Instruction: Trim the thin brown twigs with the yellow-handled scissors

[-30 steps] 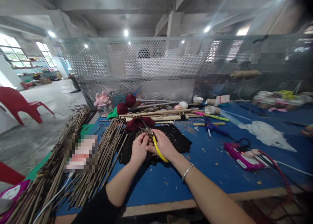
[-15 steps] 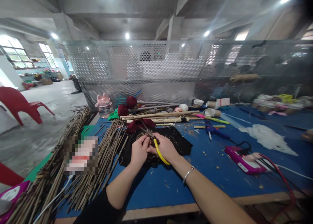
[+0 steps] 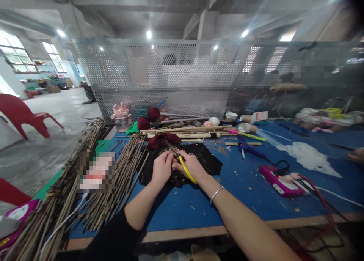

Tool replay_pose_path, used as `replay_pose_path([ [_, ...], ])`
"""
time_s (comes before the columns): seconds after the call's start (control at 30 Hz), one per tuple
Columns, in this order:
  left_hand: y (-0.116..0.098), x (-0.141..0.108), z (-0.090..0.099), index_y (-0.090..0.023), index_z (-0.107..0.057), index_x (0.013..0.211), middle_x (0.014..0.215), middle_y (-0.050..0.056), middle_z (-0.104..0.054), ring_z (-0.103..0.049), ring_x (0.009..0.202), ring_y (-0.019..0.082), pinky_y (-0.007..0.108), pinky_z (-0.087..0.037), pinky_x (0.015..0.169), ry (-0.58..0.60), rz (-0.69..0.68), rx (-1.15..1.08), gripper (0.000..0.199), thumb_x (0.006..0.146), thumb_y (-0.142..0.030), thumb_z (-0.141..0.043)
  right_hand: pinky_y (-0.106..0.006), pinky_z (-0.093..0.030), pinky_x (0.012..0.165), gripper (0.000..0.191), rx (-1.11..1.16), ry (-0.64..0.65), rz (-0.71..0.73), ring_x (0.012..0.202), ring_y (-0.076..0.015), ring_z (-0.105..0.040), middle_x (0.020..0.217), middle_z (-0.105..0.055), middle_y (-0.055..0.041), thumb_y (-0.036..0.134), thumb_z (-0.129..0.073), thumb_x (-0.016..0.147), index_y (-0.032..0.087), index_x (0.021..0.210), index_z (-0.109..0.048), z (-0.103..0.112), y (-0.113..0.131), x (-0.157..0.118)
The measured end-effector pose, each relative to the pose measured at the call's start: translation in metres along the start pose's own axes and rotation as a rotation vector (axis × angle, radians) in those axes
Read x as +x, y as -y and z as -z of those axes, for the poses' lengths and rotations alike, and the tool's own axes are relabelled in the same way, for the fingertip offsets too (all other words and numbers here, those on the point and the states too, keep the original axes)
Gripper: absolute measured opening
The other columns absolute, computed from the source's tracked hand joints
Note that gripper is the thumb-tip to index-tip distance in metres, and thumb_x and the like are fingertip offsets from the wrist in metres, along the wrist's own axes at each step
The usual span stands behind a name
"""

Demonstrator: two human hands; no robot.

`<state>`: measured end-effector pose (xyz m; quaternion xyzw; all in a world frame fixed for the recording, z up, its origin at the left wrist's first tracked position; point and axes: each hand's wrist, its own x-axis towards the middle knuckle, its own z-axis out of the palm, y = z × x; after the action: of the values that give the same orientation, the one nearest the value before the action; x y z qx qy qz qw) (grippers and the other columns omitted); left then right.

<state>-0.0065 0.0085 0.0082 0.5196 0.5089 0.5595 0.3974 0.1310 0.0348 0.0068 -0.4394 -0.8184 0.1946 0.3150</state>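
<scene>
My right hand is closed around a pair of scissors with yellow handles. The metal blades point up and to the left, over a dark red cloth. Close against it, my left hand has its fingertips pinched together; whatever they hold is too small or hidden to name. Both hands are above a black cloth strewn with small plant scraps. Left of the cloth lies a loose pile of thin cut sticks.
A bundle of twigs runs along the table's left side. Behind the hands are wooden rods and dark red balls. Rightward lie a blue glue gun, a magenta power strip and a white plastic bag. Another person's hand shows far right.
The view has shifted slightly, so the table sits a little higher. My hands stay together over the black cloth, scissors still in the right. At far right, another person's hand shows more clearly.
</scene>
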Motion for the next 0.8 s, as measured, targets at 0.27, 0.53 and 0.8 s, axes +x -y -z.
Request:
replay_pose_path([
  [0.27,0.011,0.007,0.003,-0.016,-0.057,0.104,0.062,-0.001,-0.059,-0.047,0.047,0.009,0.021,-0.04,0.051,-0.164,-0.023,-0.012,0.027,0.082,-0.028,-0.045,-0.022,-0.04,0.056,0.031,0.007,-0.105,-0.057,0.06,-0.0165,-0.059,0.069,-0.064,-0.0038,0.045,-0.051,0.08,0.019,0.095,-0.058,0.005,0.002,0.002],
  [0.53,0.01,0.015,0.013,-0.018,-0.032,0.131,0.088,0.004,-0.064,-0.057,0.064,0.01,0.023,-0.044,0.064,-0.26,-0.092,-0.005,0.056,0.078,-0.017,-0.05,-0.024,-0.042,0.059,0.034,-0.02,-0.119,-0.085,0.061,-0.0183,-0.061,0.068,-0.064,-0.0048,0.046,-0.054,0.078,0.019,0.098,-0.058,0.004,0.002,0.003],
  [0.8,0.002,0.0,0.003,-0.024,-0.012,0.141,0.099,0.006,-0.061,-0.052,0.056,0.007,0.02,-0.043,0.057,-0.059,-0.199,0.028,0.074,0.079,-0.017,-0.051,-0.022,-0.043,0.058,0.03,0.195,-0.244,-0.071,0.058,-0.014,-0.055,0.069,-0.061,-0.0015,0.04,-0.055,0.076,0.017,0.096,-0.057,0.009,0.006,0.002],
])
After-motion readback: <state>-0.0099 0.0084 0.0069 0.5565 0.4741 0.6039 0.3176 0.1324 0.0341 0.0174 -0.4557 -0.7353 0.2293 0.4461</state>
